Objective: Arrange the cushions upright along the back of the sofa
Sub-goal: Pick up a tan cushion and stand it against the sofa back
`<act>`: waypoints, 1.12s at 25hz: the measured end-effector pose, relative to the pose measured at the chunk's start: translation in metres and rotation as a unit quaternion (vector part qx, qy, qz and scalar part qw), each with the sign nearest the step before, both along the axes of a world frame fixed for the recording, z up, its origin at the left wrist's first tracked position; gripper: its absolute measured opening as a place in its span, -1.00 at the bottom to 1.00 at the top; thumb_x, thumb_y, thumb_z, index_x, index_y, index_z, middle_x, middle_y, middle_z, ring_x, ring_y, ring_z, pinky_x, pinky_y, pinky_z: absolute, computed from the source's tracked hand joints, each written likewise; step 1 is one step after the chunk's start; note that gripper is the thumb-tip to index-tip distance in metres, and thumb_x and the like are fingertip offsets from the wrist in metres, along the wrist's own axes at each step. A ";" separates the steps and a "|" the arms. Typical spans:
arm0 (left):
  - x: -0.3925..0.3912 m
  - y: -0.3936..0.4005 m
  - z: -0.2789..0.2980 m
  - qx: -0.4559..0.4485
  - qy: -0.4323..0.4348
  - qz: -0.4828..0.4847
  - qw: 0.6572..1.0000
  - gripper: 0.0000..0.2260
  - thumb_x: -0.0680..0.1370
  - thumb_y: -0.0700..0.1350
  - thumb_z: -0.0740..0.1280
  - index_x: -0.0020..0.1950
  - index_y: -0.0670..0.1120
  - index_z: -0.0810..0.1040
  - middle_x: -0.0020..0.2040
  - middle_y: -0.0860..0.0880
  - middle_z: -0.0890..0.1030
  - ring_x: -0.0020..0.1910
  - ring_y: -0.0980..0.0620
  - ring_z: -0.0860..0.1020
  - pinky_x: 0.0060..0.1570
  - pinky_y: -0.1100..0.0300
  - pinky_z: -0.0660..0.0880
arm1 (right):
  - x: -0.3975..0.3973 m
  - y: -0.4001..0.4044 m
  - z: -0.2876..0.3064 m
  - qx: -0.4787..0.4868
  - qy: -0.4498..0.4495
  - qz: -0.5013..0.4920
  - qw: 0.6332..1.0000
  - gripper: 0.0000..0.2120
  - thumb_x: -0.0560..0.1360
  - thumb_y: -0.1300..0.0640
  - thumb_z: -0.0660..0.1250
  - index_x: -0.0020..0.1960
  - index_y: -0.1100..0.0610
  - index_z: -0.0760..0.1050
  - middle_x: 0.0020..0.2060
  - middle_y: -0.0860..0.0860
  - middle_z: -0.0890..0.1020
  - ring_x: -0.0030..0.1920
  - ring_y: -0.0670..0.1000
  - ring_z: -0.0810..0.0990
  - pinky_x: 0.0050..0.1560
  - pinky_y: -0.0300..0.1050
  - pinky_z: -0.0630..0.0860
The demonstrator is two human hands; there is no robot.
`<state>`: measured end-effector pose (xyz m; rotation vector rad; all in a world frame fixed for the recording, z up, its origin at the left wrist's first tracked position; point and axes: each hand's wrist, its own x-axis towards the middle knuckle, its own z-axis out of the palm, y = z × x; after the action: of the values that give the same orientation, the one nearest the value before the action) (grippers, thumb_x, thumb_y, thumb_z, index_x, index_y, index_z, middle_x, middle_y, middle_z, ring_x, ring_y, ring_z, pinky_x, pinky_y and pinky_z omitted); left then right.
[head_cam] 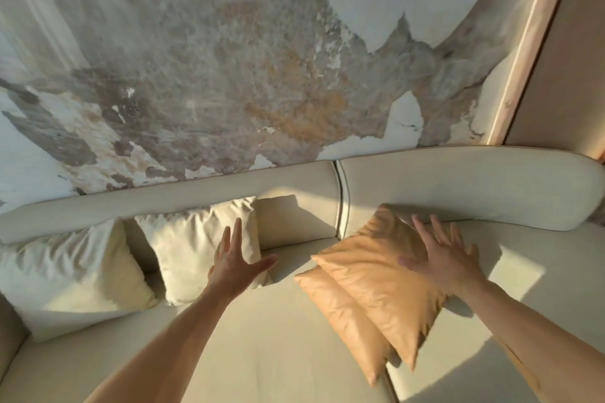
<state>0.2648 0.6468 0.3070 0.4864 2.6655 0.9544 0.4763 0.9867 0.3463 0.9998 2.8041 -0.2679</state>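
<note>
Both bare forearms are reaching in from the bottom edge over the cream sofa [262, 353]. Spread flat, the right hand [448, 258] is pressing on the upper of two tan cushions [376, 285] leaning toward the backrest; the left hand [234, 260] is hovering released beside two cream cushions [193, 245] propped against the back. No writing is showing anywhere; peeling wall [229, 59] is filling the background.

2 cream cushions [196, 245], 2 tan cushions [376, 275], cream sofa [294, 186], mottled grey-ochre wall [229, 59].
</note>
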 end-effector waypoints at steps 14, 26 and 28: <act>0.073 0.142 -0.011 0.026 -0.075 -0.037 0.996 0.10 0.28 0.41 0.43 0.59 0.17 -0.18 0.63 -0.05 -0.09 0.60 -0.08 -0.08 0.50 -0.15 0.04 | 0.102 0.099 -0.004 -0.049 -0.032 -0.066 0.996 -0.04 0.35 -0.53 0.13 0.55 -0.25 -0.28 0.59 -0.04 -0.18 0.57 0.19 -0.17 0.44 0.38 0.00; 0.051 0.191 -0.044 0.012 -0.111 -0.001 0.994 0.07 0.29 0.39 0.41 0.60 0.14 -0.14 0.63 -0.09 -0.08 0.59 -0.18 -0.05 0.47 -0.22 0.05 | 0.042 0.167 -0.019 -0.069 -0.047 -0.026 0.996 -0.04 0.34 -0.55 0.10 0.54 -0.25 -0.29 0.60 -0.02 -0.17 0.58 0.19 -0.12 0.45 0.37 0.02; 0.056 0.202 -0.053 0.014 -0.121 0.022 0.992 0.10 0.25 0.43 0.39 0.60 0.16 -0.15 0.63 -0.07 -0.09 0.59 -0.15 -0.05 0.48 -0.22 0.08 | 0.033 0.188 -0.027 -0.067 -0.050 -0.006 0.997 -0.05 0.34 -0.54 0.11 0.55 -0.25 -0.27 0.60 -0.02 -0.16 0.58 0.18 -0.09 0.44 0.36 0.01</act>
<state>0.3205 0.8493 0.2535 0.2976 2.4581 0.9955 0.5094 1.1751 0.3191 0.9710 2.6535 -0.3904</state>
